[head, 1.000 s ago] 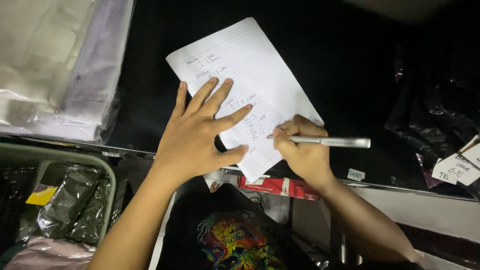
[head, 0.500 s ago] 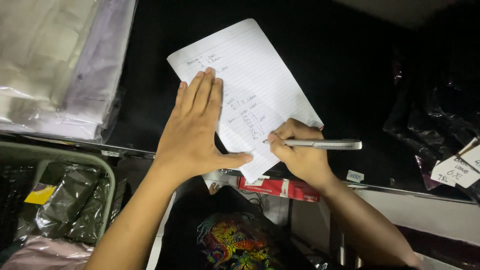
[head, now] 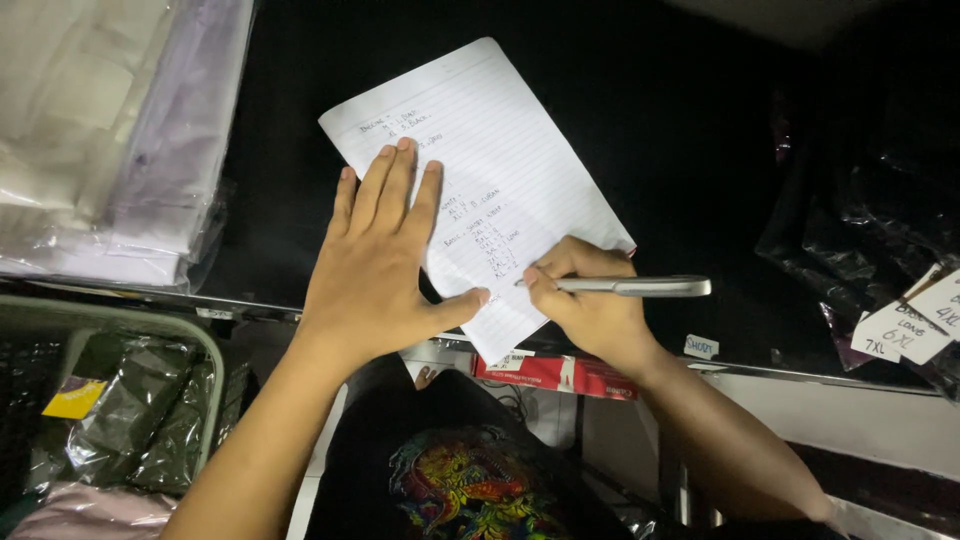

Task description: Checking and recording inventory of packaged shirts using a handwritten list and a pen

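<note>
Left hand (head: 375, 265) fingers now closed together, flat on paper (head: 500, 170), right hand (head: 590, 305) gripping pen (head: 640, 287)

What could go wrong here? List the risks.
The lined sheet overhangs the dark counter's edge near the writing, so the silver pen in the right hand may tear the unsupported corner. The left hand lies flat over written lines, so it might smudge them.

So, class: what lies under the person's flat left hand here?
The left hand lies flat on a lined paper sheet with handwritten notes, on a dark surface. Whatever writing sits beneath the palm is covered. The right hand holds a silver pen to the sheet.
</note>
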